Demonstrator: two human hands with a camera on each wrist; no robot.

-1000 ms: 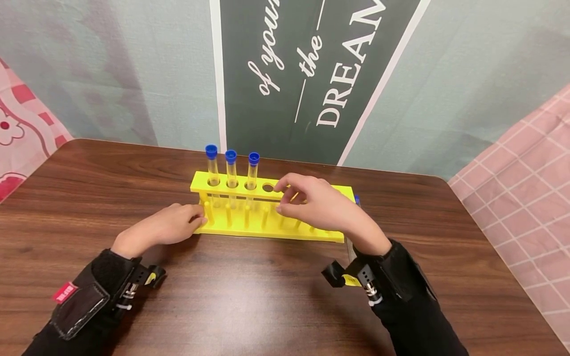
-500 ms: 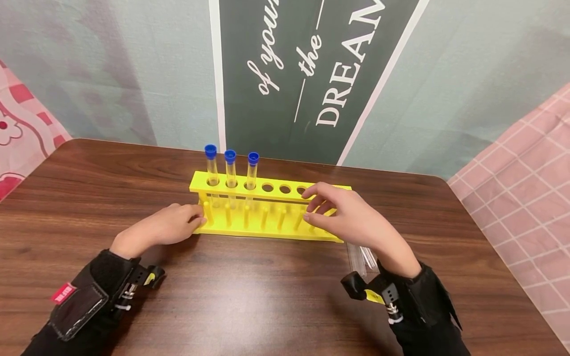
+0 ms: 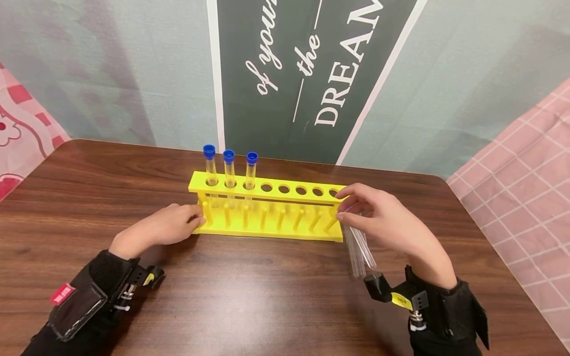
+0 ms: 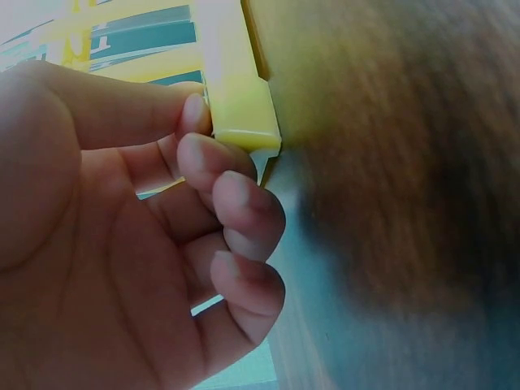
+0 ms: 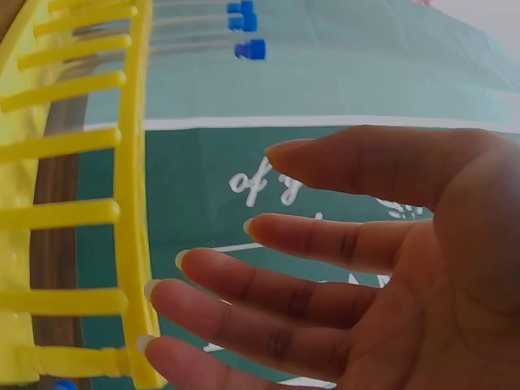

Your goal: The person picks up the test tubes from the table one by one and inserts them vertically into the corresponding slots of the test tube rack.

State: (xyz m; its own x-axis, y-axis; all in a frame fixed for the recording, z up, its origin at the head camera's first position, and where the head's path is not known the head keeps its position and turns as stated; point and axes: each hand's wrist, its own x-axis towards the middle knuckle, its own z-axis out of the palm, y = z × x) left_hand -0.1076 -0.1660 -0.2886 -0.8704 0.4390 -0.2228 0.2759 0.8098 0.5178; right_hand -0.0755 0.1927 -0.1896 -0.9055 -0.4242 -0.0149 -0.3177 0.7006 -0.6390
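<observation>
Three capped tubes (image 3: 229,170) stand in the rack (image 3: 267,210); five holes remain. Left hand (image 3: 162,230) pinches the rack's end. Right hand (image 3: 383,217), fingers spread, hovers over loose tubes (image 3: 358,249) by the rack's right end.

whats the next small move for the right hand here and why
Probably lower the right hand onto the loose clear test tubes lying on the brown wooden table by the right end of the yellow plastic rack. It hovers over them with relaxed fingers, five rack holes are empty, and the left hand holds the rack's left end.
</observation>
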